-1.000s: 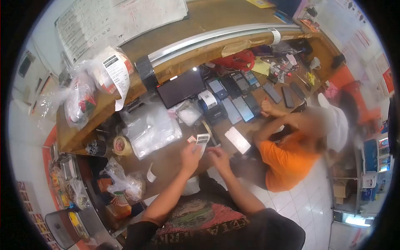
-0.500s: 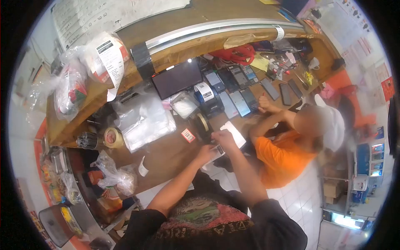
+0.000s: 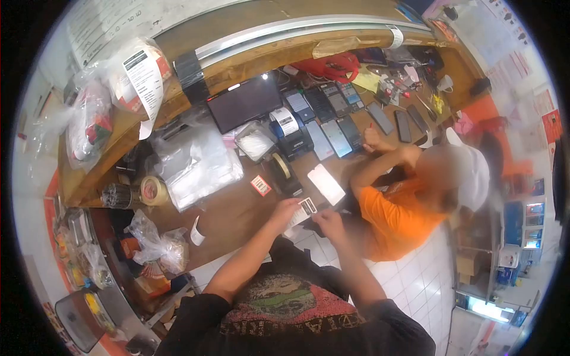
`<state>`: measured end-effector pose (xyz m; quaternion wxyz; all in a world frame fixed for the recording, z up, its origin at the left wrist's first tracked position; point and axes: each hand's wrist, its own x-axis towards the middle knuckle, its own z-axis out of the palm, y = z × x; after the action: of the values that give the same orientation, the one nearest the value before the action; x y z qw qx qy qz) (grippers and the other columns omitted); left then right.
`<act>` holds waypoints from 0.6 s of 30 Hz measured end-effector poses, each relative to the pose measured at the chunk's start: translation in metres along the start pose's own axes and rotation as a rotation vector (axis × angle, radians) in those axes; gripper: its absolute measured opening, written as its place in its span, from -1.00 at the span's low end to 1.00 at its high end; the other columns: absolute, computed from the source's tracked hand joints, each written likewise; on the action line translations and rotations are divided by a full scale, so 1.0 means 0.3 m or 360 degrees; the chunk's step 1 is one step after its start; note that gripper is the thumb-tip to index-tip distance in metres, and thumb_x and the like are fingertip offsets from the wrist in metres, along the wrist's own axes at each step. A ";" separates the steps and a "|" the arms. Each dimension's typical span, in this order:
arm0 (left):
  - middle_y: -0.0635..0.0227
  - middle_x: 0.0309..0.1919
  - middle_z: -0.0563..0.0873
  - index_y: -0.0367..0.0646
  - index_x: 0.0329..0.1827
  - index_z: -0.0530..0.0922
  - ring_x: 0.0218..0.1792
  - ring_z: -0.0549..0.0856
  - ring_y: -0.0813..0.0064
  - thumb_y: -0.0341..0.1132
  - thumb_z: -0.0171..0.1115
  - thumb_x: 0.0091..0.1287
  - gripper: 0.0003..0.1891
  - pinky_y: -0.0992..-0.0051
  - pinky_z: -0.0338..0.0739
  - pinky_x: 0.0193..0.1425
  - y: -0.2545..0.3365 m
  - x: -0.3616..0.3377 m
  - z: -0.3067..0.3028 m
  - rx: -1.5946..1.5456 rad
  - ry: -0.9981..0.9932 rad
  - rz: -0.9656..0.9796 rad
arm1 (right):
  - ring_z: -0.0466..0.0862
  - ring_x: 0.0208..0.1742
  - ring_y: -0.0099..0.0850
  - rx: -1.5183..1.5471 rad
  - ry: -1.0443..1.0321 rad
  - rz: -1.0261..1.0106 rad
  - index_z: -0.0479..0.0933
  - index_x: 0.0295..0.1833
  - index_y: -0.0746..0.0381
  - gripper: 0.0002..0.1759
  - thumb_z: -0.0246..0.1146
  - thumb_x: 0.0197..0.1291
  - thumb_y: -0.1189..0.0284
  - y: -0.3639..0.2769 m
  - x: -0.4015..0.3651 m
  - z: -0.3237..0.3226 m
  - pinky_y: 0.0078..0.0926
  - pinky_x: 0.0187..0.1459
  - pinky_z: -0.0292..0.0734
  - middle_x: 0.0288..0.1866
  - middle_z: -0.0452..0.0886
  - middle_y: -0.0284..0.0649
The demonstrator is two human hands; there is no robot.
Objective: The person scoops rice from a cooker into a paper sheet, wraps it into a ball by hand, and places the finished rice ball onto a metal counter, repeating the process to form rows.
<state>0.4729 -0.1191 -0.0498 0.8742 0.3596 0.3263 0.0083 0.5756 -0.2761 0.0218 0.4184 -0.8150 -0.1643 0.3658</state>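
Observation:
A printed receipt (image 3: pixel 305 209), white with a dark printed block, is held over the table's near edge. My left hand (image 3: pixel 286 212) pinches it from the left. My right hand (image 3: pixel 330 224) is closed at its lower right corner, with the fingertips against the paper. Just beyond the hands, a blank white rectangular pad or card (image 3: pixel 326 184) lies on the table. A tape dispenser (image 3: pixel 285 175) stands behind the receipt, and a small red-bordered label (image 3: pixel 260 185) lies to its left.
A person in an orange shirt (image 3: pixel 401 222) sits close on my right, one arm on the table. Several phones (image 3: pixel 339 139), a label printer (image 3: pixel 293 140) and a tablet (image 3: pixel 244 105) line the back. Plastic bags (image 3: pixel 196 169) and a tape roll (image 3: pixel 154 191) lie left.
My right hand has moved down and right, off the white pad, to the receipt's lower right corner. The receipt's printed face now shows more fully. The view has shifted slightly.

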 end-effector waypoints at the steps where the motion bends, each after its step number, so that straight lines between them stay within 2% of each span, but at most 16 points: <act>1: 0.30 -0.17 0.78 -0.31 0.11 0.64 -0.25 0.77 0.52 -0.31 0.22 0.42 -0.70 0.50 0.64 -0.16 0.001 -0.003 0.008 -0.0009 0.0035 0.0013 | 0.61 -0.35 -0.48 -0.0003 -0.0017 0.0043 0.71 -0.23 0.37 -0.71 0.40 0.19 0.30 0.004 0.000 0.000 -0.49 -0.27 0.49 -0.41 0.67 -0.22; 2: 0.30 -0.19 0.78 -0.31 0.09 0.65 -0.28 0.76 0.54 -0.30 0.22 0.43 -0.70 0.51 0.63 -0.21 0.001 -0.007 0.015 -0.0020 0.0070 0.0025 | 0.64 -0.36 -0.48 -0.0007 -0.0034 0.0088 0.71 -0.24 0.37 -0.70 0.41 0.17 0.30 0.010 0.000 0.001 -0.49 -0.26 0.51 -0.40 0.70 -0.21; 5: 0.33 -0.22 0.79 -0.27 0.04 0.68 -0.26 0.77 0.52 -0.23 0.28 0.43 -0.71 0.50 0.65 -0.14 0.010 -0.014 0.027 0.0011 0.0109 -0.0012 | 0.66 -0.34 -0.50 0.0046 -0.0103 0.0202 0.70 -0.23 0.38 -0.72 0.42 0.16 0.33 0.009 -0.012 0.003 -0.52 -0.23 0.53 -0.37 0.73 -0.21; 9: 0.36 -0.27 0.79 -0.29 -0.01 0.69 -0.33 0.73 0.57 -0.19 0.30 0.42 -0.69 0.52 0.61 -0.22 -0.012 0.002 0.023 0.0151 0.0223 0.0054 | 0.66 -0.33 -0.52 0.0250 -0.0155 0.0252 0.68 -0.21 0.38 -0.78 0.39 0.18 0.41 -0.019 -0.035 0.013 -0.54 -0.22 0.54 -0.35 0.74 -0.23; 14: 0.36 -0.33 0.79 -0.30 -0.07 0.73 -0.36 0.71 0.60 -0.17 0.33 0.40 -0.68 0.53 0.57 -0.25 -0.046 0.039 0.011 0.0250 0.0411 0.0129 | 0.67 -0.33 -0.53 0.0310 -0.0087 0.0092 0.68 -0.21 0.38 -0.85 0.37 0.18 0.50 0.102 -0.003 0.063 -0.55 -0.24 0.55 -0.34 0.74 -0.22; 18: 0.32 -0.33 0.81 -0.27 -0.13 0.78 -0.37 0.72 0.54 -0.18 0.37 0.34 -0.71 0.47 0.58 -0.24 -0.015 0.006 0.060 0.0664 0.0667 0.0185 | 0.68 -0.33 -0.52 0.0213 -0.0112 0.0087 0.68 -0.21 0.38 -0.86 0.37 0.16 0.52 0.141 0.010 0.078 -0.54 -0.24 0.57 -0.34 0.74 -0.22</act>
<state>0.4837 -0.1332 -0.0439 0.6930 0.5399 0.4733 0.0652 0.5589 -0.2864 -0.0224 0.4556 -0.7760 -0.1318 0.4157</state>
